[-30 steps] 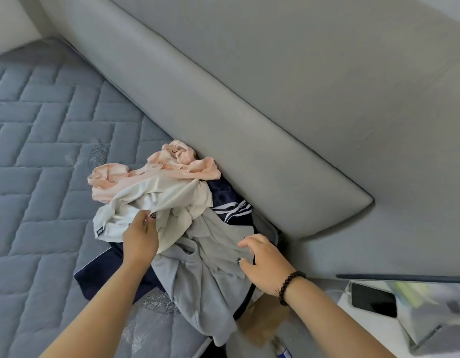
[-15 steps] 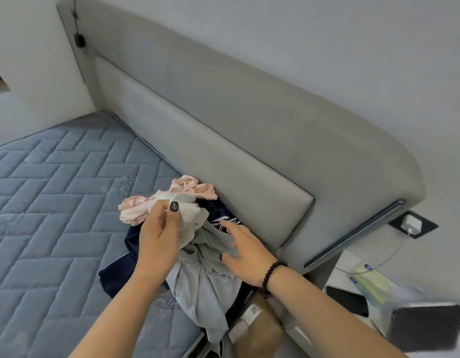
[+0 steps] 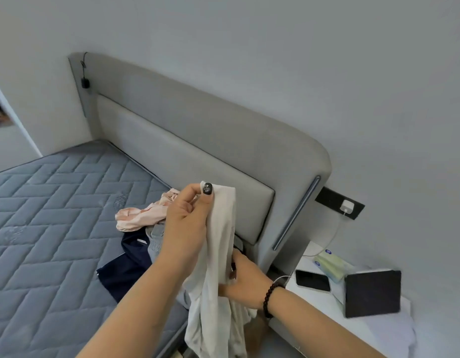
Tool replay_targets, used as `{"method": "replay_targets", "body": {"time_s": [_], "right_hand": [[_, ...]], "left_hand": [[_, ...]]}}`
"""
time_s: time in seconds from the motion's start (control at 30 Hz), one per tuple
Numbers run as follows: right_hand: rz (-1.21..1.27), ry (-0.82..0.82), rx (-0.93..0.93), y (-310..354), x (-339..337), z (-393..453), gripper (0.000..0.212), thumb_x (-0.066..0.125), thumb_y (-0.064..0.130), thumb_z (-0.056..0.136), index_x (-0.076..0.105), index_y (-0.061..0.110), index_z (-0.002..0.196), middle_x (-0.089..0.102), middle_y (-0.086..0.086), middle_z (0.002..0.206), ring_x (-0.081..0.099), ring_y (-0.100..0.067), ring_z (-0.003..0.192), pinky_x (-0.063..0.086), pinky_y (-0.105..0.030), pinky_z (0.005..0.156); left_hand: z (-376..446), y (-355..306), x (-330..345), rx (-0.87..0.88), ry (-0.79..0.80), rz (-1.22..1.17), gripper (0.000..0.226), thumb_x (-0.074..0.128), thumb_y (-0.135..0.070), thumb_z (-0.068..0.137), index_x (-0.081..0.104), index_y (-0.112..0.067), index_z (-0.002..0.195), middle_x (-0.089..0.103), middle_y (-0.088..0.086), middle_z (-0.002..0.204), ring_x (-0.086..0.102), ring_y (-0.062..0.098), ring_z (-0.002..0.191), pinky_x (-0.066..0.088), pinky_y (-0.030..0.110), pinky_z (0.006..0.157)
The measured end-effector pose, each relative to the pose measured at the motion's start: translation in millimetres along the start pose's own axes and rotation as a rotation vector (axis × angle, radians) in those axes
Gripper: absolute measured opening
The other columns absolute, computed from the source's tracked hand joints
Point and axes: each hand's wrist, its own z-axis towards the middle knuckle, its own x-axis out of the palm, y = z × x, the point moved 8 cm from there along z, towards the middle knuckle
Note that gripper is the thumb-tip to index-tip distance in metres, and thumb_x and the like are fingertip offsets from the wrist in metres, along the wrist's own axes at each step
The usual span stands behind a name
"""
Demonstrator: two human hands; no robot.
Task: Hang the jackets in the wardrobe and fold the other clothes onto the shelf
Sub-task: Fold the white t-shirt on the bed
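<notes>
White cotton-looking garment [image 3: 218, 254] hangs in the air over the mattress [image 3: 56, 215] edge, lifted clear of the pile, prob. so it can drop to full length and be read as jacket or foldable. Left hand [image 3: 187, 226] holds it up top: thumb and fingers pinched tight on an upper edge, dark-painted thumbnail facing cam. Right hand [image 3: 243, 280], beaded bracelet [image 3: 271, 297] at wrist, sits lower w/ fingers curled onto the hanging cloth, looks like it's feeling for a seam or second corner to spread it; exact fingertip contact hidden behind the fabric.

Rest of pile lies on the mattress close to the headboard [image 3: 198, 164]: pink garment [image 3: 143, 215] farthest back, navy garment [image 3: 125, 270] spread flat nearest the mattress edge, grey garment [image 3: 155, 236] btwn them, partly behind the left hand.

No wardrobe or shelf in view, so sorting is early, nothing put away that I can see.

Bedside table [image 3: 378, 332] to the right: phone [image 3: 313, 280] on charge cable, tissue pack [image 3: 329, 264], dark tablet [image 3: 372, 293] propped upright.

Next, my guess: find both shoulders, shake out, decide hang vs fold.
</notes>
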Motion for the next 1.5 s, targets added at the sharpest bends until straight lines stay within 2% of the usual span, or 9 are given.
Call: {"method": "replay_targets", "body": {"time_s": [0.17,0.37,0.57,0.67,0.8,0.93,1.13,1.37,1.5], "right_hand": [[-0.007,-0.162,0.033,-1.1,-16.9,-49.4,0.012,0.056,0.038,0.092,0.065,0.03,0.092,0.067,0.014,0.092,0.061,0.0,0.085,0.048,-0.012,0.071],[0.04,-0.441,0.046,20.3,-47.7,-100.8,0.038,0.057,0.031,0.092,0.051,0.008,0.063,0.05,0.009,0.058,0.043,-0.006,0.054,0.033,-0.019,0.053],[0.131,-0.734,0.056,78.4,-53.8,-139.5,0.041,0.062,0.026,0.087,0.044,0.018,0.051,0.042,0.012,0.047,0.038,-0.004,0.045,0.03,-0.018,0.045],[0.193,-0.869,0.014,113.5,-42.9,-157.6,0.042,0.062,0.022,0.087,0.053,0.025,0.047,0.05,0.018,0.047,0.045,0.003,0.045,0.034,-0.011,0.045],[0.335,-0.992,-0.033,154.5,-17.8,-178.3,0.032,0.061,0.018,0.089,0.058,0.02,0.057,0.058,0.009,0.061,0.053,0.001,0.053,0.044,-0.013,0.049],[0.771,-0.869,-0.015,152.5,27.0,-184.4,0.009,0.061,0.013,0.091,0.063,0.005,0.093,0.068,-0.013,0.094,0.069,-0.019,0.074,0.06,-0.033,0.064],[0.401,-0.489,0.137,129.8,134.3,-202.3,0.055,0.079,0.028,0.076,0.052,0.026,0.124,0.062,0.01,0.118,0.061,-0.003,0.104,0.051,-0.024,0.088],[0.107,-0.599,0.287,117.7,180.0,-247.5,0.01,0.053,0.022,0.092,0.062,0.021,0.096,0.065,0.004,0.091,0.059,-0.015,0.088,0.041,-0.01,0.062],[0.205,-0.785,0.314,130.3,150.7,-300.6,0.024,0.057,0.026,0.091,0.07,0.006,0.089,0.068,-0.007,0.086,0.059,-0.019,0.081,0.043,-0.025,0.065]], "left_hand": [[-27.1,-7.8,10.3,-0.038,0.086,-0.004,0.018,0.055,-0.028,0.095,0.065,-0.02,0.083,0.04,0.0,0.057,0.03,0.003,0.048,0.03,0.015,0.048],[-67.9,12.7,4.5,-0.232,0.373,-0.154,0.03,0.062,-0.025,0.09,0.057,-0.025,0.12,0.07,-0.014,0.092,0.065,0.002,0.086,0.051,0.022,0.073],[-163.4,70.7,-37.4,-0.436,0.761,0.251,0.101,0.083,-0.051,0.054,0.022,-0.044,0.134,0.039,-0.032,0.129,0.04,-0.016,0.123,0.04,0.01,0.093],[-189.2,75.9,-59.2,-0.308,0.907,0.39,0.082,0.081,-0.042,0.065,0.025,-0.048,0.125,0.04,-0.044,0.117,0.041,-0.022,0.113,0.038,0.003,0.085],[-164.3,54.4,-90.9,-0.097,0.731,0.598,0.023,0.051,-0.008,0.093,0.06,-0.023,0.107,0.064,-0.009,0.105,0.059,0.014,0.103,0.044,0.019,0.083],[-136.3,4.3,-112.6,-0.15,0.607,0.538,0.022,0.046,-0.022,0.099,0.061,-0.018,0.083,0.064,-0.005,0.082,0.057,0.013,0.078,0.043,0.025,0.066],[-126.1,-98.3,-116.9,-0.157,0.523,0.165,0.019,0.048,-0.021,0.1,0.064,-0.028,0.092,0.073,-0.013,0.085,0.068,0.004,0.083,0.054,0.024,0.074],[-159.5,-141.1,-140.2,-0.199,0.397,0.013,0.019,0.051,-0.03,0.099,0.065,-0.019,0.106,0.073,0.003,0.103,0.069,0.017,0.095,0.055,0.033,0.083],[-165.2,-136.9,-178.9,-0.243,0.197,0.042,0.021,0.052,-0.031,0.098,0.061,-0.017,0.111,0.069,0.001,0.097,0.066,0.016,0.088,0.054,0.03,0.078]]}}
